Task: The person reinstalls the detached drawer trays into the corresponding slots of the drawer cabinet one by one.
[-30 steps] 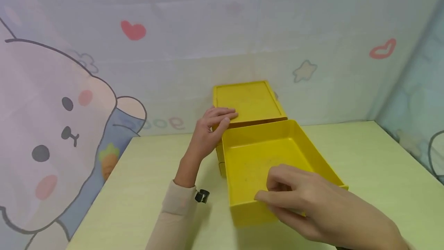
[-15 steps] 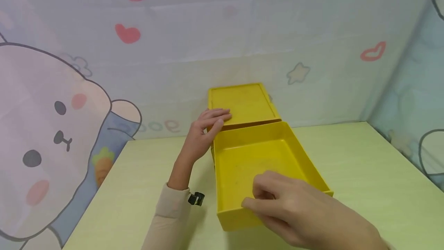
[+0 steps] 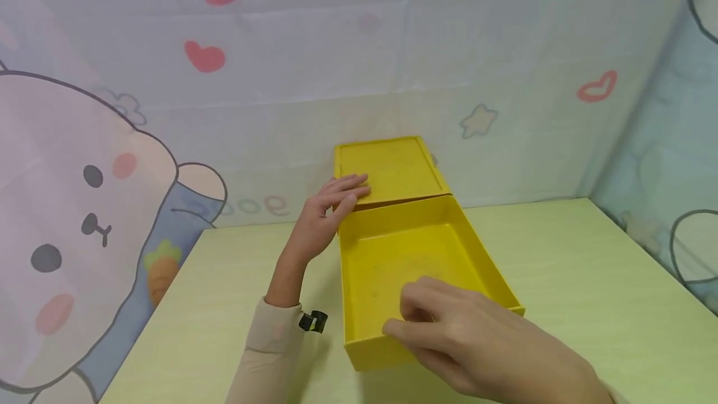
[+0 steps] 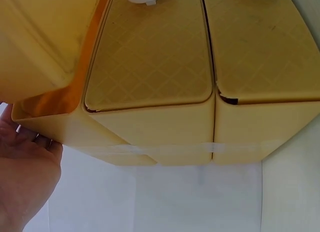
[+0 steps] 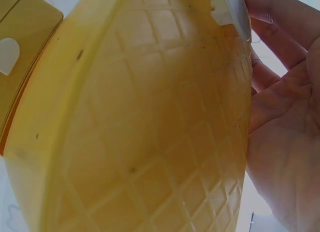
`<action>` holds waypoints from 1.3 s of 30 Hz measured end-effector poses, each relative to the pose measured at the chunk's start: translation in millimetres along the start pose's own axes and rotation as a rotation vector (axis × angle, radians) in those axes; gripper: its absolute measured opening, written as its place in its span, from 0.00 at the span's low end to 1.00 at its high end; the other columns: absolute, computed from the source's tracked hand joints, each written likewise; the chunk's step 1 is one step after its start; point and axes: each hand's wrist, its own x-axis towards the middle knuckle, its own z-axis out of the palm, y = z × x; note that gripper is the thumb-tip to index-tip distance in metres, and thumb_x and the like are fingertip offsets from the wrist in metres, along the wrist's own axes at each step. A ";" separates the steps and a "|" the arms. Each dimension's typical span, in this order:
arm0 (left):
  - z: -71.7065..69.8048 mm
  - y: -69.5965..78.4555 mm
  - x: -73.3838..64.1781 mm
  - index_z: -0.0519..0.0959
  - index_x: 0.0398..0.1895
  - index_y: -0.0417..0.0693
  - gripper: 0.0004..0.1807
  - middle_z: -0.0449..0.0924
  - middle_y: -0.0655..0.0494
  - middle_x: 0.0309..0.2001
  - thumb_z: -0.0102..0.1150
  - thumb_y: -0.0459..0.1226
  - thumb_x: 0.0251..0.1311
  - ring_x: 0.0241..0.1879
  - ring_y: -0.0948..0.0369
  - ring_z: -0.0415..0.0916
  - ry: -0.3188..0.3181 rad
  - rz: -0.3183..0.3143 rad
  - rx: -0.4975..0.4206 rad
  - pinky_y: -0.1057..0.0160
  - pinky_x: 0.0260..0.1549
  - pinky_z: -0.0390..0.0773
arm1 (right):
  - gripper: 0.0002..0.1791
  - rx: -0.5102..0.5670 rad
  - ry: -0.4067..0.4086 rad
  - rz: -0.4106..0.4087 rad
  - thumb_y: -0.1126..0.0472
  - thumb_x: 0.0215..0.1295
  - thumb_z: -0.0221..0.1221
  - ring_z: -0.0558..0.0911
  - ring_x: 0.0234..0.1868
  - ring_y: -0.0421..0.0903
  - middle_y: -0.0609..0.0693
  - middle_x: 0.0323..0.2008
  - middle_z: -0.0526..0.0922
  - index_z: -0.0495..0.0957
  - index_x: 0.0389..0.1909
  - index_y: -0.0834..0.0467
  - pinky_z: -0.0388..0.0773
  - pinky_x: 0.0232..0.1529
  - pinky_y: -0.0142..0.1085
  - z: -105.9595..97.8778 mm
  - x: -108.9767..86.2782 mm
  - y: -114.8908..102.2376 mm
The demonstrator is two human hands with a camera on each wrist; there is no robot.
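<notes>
A yellow drawer cabinet (image 3: 389, 170) stands against the back cloth, its top drawer (image 3: 412, 248) pulled far out toward me. Nothing but small specks shows inside that drawer. My right hand (image 3: 465, 335) is at the drawer's front; in the right wrist view its fingers curl at the white handle (image 5: 237, 12) on the diamond-patterned front panel (image 5: 160, 122). My left hand (image 3: 322, 220) rests on the cabinet's front left corner, fingers lying over the top. Two lower drawers (image 4: 150, 56) remain closed in the left wrist view, each with a white handle.
The pale table (image 3: 561, 267) extends to both sides of the cabinet. Behind it hangs a printed cloth (image 3: 348, 67) with hearts and a cartoon bear. Another cloth (image 3: 667, 142) covers the right side. A black clip (image 3: 313, 322) sits at the left sleeve.
The drawer's front has swung slightly left with my right hand, lining up straighter with the cabinet and covering its lower left side. My left hand stays on the corner. The head view shifted slightly.
</notes>
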 end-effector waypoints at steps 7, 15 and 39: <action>-0.8 -1.0 -0.8 0.84 0.66 0.48 0.19 0.76 0.58 0.73 0.51 0.41 0.83 0.80 0.61 0.59 -0.023 -0.012 -0.005 0.47 0.81 0.55 | 0.09 -0.004 0.023 0.004 0.58 0.84 0.51 0.65 0.34 0.34 0.40 0.33 0.64 0.80 0.46 0.45 0.62 0.37 0.19 7.7 1.6 3.3; -4.9 -1.2 -1.4 0.86 0.64 0.49 0.18 0.81 0.58 0.69 0.52 0.40 0.82 0.79 0.61 0.62 0.006 -0.038 0.010 0.49 0.81 0.57 | 0.13 -0.056 0.131 0.002 0.58 0.85 0.48 0.65 0.33 0.36 0.42 0.34 0.67 0.82 0.46 0.49 0.63 0.36 0.21 19.2 8.8 14.0; 2.3 2.6 1.2 0.88 0.59 0.44 0.17 0.85 0.51 0.63 0.50 0.36 0.82 0.71 0.56 0.71 0.051 0.038 0.029 0.53 0.82 0.55 | 0.14 -0.239 0.433 0.299 0.59 0.54 0.79 0.77 0.24 0.38 0.42 0.28 0.88 0.88 0.40 0.53 0.64 0.41 0.40 50.1 15.3 41.2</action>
